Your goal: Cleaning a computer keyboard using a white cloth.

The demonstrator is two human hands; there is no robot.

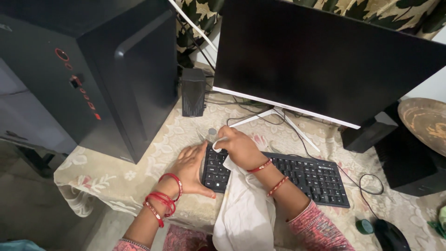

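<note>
At the left end of the flat black computer keyboard [283, 174], the person's right hand [239, 146] is curled into a loose fist, knuckles up, fingers clamped on a bunched corner of a long white cotton cloth [244, 209]. The wrist bends down over the keys, with two thin red bangles on it, and the forearm in a pink patterned sleeve runs back toward the lower edge of the view. The cloth hangs from that fist, drapes across the front of the keyboard and falls off the near edge of the desk [116, 179].

The left hand [193, 169] lies beside it, fingers straight and held together, palm pressed against the keyboard's left side with the thumb hooked along its front corner; it grips nothing. Several red bangles ring that wrist, and the forearm slants in from the lower left.

The keyboard sits on a cream floral cloth that covers the desk. Just behind the hands stand the white splayed legs of a wide black monitor [325, 60], its screen dark. A small black speaker box [193, 92] stands upright to the left of the stand, and a tall black computer tower [88, 74] with red lights fills the far left. A black cable loops off the keyboard's right end, near a black mouse [390, 234] at the lower right corner.
</note>
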